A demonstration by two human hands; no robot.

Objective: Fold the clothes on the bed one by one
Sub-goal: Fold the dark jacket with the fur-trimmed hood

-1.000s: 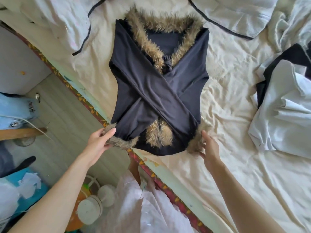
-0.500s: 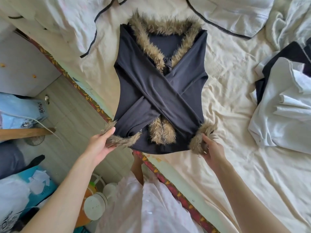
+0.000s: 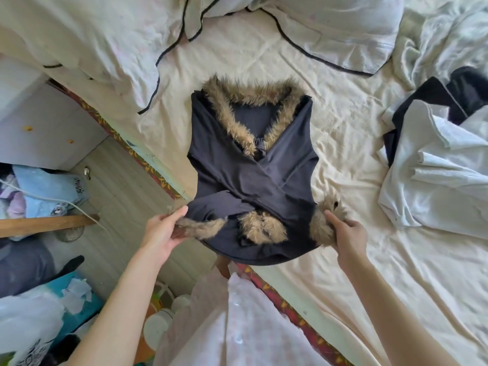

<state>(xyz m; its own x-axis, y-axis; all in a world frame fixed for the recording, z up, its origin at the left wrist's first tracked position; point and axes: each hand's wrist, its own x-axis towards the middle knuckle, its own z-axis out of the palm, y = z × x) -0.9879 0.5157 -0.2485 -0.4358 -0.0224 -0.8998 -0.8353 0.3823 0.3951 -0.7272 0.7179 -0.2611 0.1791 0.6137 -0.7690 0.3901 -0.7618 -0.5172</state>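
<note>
Cream sheets cover the bed (image 3: pixel 330 143), which fills most of the view, its patterned edge running diagonally beside a wooden floor (image 3: pixel 124 180). On the sheet near that edge lies a dark top (image 3: pixel 253 170) with tan fur trim at the collar and cuffs, its two sleeves crossed over the front in an X. The lower hem is raised off the bed and overhangs the edge. The left hand (image 3: pixel 163 231) grips the lower left corner, thumb on top and fingers (image 3: pixel 177 235) curled under the fur cuff. The right hand (image 3: pixel 348 233) grips the lower right corner, fingers wrapped round the other fur cuff. To the right, apart from the top, a crumpled white garment (image 3: pixel 435 175) lies over a black one (image 3: pixel 433 93). Two pale pillows with dark piping (image 3: pixel 330 30) sit at the head of the bed. No container with contents is plainly visible on the bed.
</note>
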